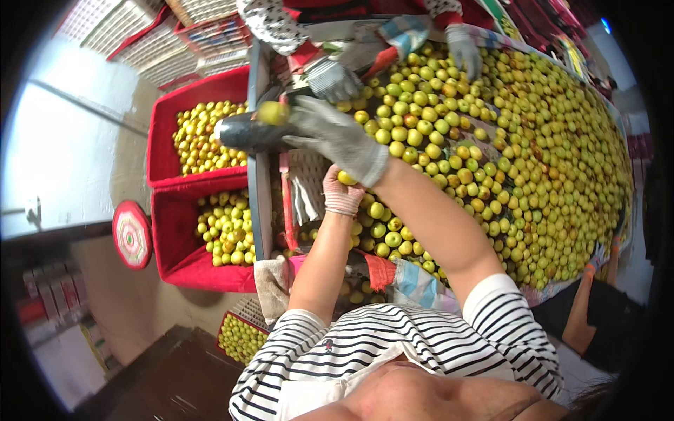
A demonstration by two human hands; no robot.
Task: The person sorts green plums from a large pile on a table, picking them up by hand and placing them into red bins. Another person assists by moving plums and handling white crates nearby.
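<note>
My right hand (337, 140), in a grey glove, reaches left over the dark padded chute (242, 133) with fingers apart. A blurred yellow fruit (274, 112) is just beyond its fingertips, apparently loose. Below it, my left hand (340, 196), in a pink-and-white striped glove, is closed on a yellow-green fruit (345, 177); its fingertips are partly hidden behind my right hand. Around both hands lies a large sorting bed full of small yellow-green fruit (547, 161), some with brown patches.
Two red fabric-lined bins (161, 140) (175, 266) of fruit stand left. A co-worker's gloved hands (330, 77) (463, 52) are at the far edge; another person's arm (579, 309) is at right. A round red-and-white lid (131, 234) and crates (140, 42) sit left.
</note>
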